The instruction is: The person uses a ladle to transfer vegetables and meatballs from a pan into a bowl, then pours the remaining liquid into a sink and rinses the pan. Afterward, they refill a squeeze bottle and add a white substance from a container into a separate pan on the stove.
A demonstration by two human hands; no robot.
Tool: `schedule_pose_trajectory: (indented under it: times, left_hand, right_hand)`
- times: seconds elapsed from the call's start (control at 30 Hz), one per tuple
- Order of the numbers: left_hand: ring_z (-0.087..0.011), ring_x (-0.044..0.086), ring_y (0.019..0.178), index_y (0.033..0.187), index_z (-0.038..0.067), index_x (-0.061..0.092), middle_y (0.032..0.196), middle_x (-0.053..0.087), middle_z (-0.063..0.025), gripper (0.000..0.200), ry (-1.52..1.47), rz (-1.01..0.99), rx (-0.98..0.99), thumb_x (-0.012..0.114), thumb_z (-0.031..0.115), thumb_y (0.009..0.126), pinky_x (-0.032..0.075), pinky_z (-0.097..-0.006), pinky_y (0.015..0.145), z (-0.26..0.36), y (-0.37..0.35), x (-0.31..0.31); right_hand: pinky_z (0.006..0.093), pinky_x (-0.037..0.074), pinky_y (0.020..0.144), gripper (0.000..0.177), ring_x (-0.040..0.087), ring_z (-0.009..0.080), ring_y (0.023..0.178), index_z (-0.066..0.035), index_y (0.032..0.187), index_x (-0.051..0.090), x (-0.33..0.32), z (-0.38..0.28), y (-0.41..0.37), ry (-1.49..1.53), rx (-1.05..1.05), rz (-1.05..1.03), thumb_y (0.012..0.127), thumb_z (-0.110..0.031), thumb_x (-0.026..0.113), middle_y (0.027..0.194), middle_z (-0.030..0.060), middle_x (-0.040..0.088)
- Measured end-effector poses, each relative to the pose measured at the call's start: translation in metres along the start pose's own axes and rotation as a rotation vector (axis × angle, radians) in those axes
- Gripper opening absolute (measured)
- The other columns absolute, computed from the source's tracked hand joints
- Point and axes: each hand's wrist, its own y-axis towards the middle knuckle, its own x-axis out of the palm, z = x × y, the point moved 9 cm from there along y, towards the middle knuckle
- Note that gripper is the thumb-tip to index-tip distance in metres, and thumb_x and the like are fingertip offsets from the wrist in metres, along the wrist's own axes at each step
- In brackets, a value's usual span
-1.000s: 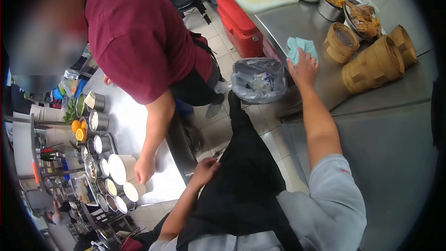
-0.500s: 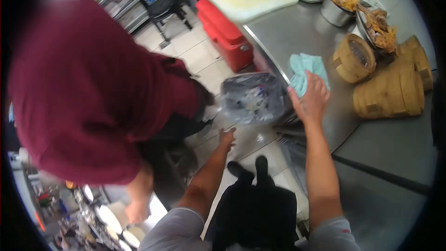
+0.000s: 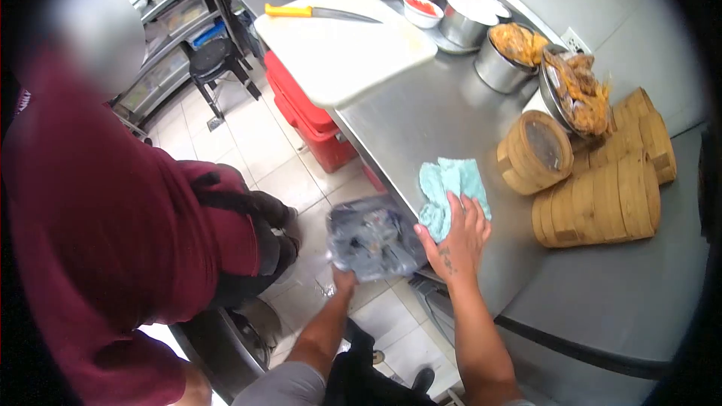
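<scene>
My right hand point(image 3: 460, 244) presses down on a light teal cloth point(image 3: 453, 184), its fingers over the crumpled folds near the front edge of the steel counter point(image 3: 421, 116). Low down, my left hand point(image 3: 344, 280) is closed at the near rim of a trash bin point(image 3: 376, 237) lined with a grey plastic bag; its fingertips are partly hidden. Scraps lie inside the bag, and the bin is blurred.
A co-worker in a maroon top point(image 3: 143, 210) stands close on the left. On the counter are a cutting board point(image 3: 338, 60) with a yellow-handled knife point(image 3: 289, 11), bamboo steamers point(image 3: 594, 203), and metal pots of food point(image 3: 500, 68). A red cooler point(image 3: 308, 116) stands below.
My left hand has gone from open above the floor to the bin's rim. My right hand stays on the cloth. The view has shifted, showing more of the counter's far end.
</scene>
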Motion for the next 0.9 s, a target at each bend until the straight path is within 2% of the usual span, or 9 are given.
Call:
schedule_pose_trajectory:
  times: [0.13, 0.2, 0.23, 0.33, 0.43, 0.6, 0.67, 0.73, 0.9]
  left_hand:
    - [-0.0313, 0.063, 0.099, 0.132, 0.005, 0.038, 0.118, 0.057, -0.0173, 0.061, -0.249, -0.055, -0.056, 0.067, 0.015, 0.079, 0.055, -0.0441, 0.074, -0.049, -0.024, 0.082]
    - [-0.0330, 0.061, 0.107, 0.140, 0.004, 0.032, 0.128, 0.053, -0.0189, 0.077, -0.337, -0.529, -0.468, 0.072, 0.026, 0.078, 0.055, -0.0429, 0.082, -0.044, -0.073, 0.129]
    - [-0.0330, 0.061, 0.107, 0.140, 0.004, 0.032, 0.128, 0.053, -0.0189, 0.077, -0.336, -0.519, -0.465, 0.072, 0.026, 0.078, 0.055, -0.0429, 0.082, -0.024, -0.093, 0.129]
    - [-0.0331, 0.058, 0.116, 0.149, 0.003, 0.020, 0.133, 0.052, -0.0199, 0.092, 0.221, -0.447, -0.591, 0.072, 0.033, 0.079, 0.051, -0.0372, 0.091, 0.008, -0.131, 0.067]
    - [-0.0267, 0.062, 0.111, 0.148, -0.003, 0.026, 0.124, 0.059, -0.0197, 0.083, 0.583, -0.321, 0.088, 0.069, 0.030, 0.085, 0.050, -0.0305, 0.090, 0.085, -0.143, -0.003]
    - [-0.0159, 0.063, 0.098, 0.134, -0.004, 0.048, 0.114, 0.065, -0.0109, 0.050, 0.298, -0.665, 0.073, 0.063, 0.018, 0.091, 0.048, -0.0292, 0.089, 0.262, -0.274, -0.117]
    - [-0.0160, 0.062, 0.102, 0.136, -0.001, 0.048, 0.115, 0.064, -0.0090, 0.050, 0.265, -0.661, 0.279, 0.063, 0.017, 0.092, 0.048, -0.0285, 0.089, 0.324, -0.309, -0.156]
    - [-0.0184, 0.057, 0.116, 0.138, 0.003, 0.047, 0.131, 0.056, -0.0094, 0.047, 0.252, -0.639, 0.486, 0.062, 0.012, 0.094, 0.046, -0.0331, 0.096, 0.406, -0.354, -0.179]
    - [-0.0198, 0.049, 0.127, 0.138, 0.004, 0.047, 0.144, 0.044, -0.0122, 0.050, 0.203, -0.507, 0.605, 0.064, 0.014, 0.093, 0.044, -0.0336, 0.100, 0.504, -0.356, -0.195]
  right_hand:
    - [0.0546, 0.024, 0.107, 0.078, 0.036, 0.0383, 0.132, -0.010, 0.139, 0.041, 0.000, -0.001, -0.001, -0.050, -0.030, 0.033, 0.077, -0.044, 0.074, 0.135, 0.0185, 0.045]
    - [0.0544, 0.024, 0.107, 0.079, 0.036, 0.0385, 0.132, -0.010, 0.139, 0.040, 0.000, 0.001, 0.003, -0.050, -0.036, 0.033, 0.078, -0.046, 0.073, 0.136, 0.0185, 0.045]
    - [0.0543, 0.024, 0.107, 0.078, 0.036, 0.0387, 0.132, -0.010, 0.140, 0.040, -0.001, 0.002, 0.002, -0.051, -0.048, 0.043, 0.078, -0.047, 0.072, 0.136, 0.0186, 0.045]
    - [0.0541, 0.023, 0.108, 0.077, 0.036, 0.0396, 0.132, -0.011, 0.141, 0.040, -0.005, -0.001, -0.003, 0.029, -0.042, 0.033, 0.080, -0.049, 0.069, 0.137, 0.0192, 0.044]
    - [0.0539, 0.024, 0.108, 0.067, 0.035, 0.0389, 0.134, -0.012, 0.138, 0.045, -0.014, 0.004, -0.007, 0.083, -0.070, 0.080, 0.082, -0.042, 0.067, 0.138, 0.0190, 0.045]
    - [0.0538, 0.024, 0.109, 0.065, 0.034, 0.0390, 0.134, -0.012, 0.140, 0.043, -0.005, 0.019, 0.000, 0.093, -0.026, 0.053, 0.083, -0.034, 0.066, 0.139, 0.0193, 0.045]
    - [0.0536, 0.024, 0.109, 0.065, 0.034, 0.0393, 0.134, -0.012, 0.140, 0.044, 0.002, 0.010, 0.017, 0.118, 0.035, 0.041, 0.083, -0.032, 0.067, 0.139, 0.0195, 0.045]
    - [0.0541, 0.024, 0.110, 0.063, 0.034, 0.0384, 0.135, -0.008, 0.137, 0.045, -0.012, 0.015, 0.045, -0.138, 0.393, 0.064, 0.082, -0.029, 0.068, 0.140, 0.0196, 0.044]
    - [0.0425, 0.032, 0.110, 0.070, 0.041, 0.0362, 0.129, -0.002, 0.135, 0.045, -0.061, -0.142, 0.244, 0.948, -0.034, 0.134, 0.078, -0.028, 0.076, 0.137, 0.0201, 0.045]
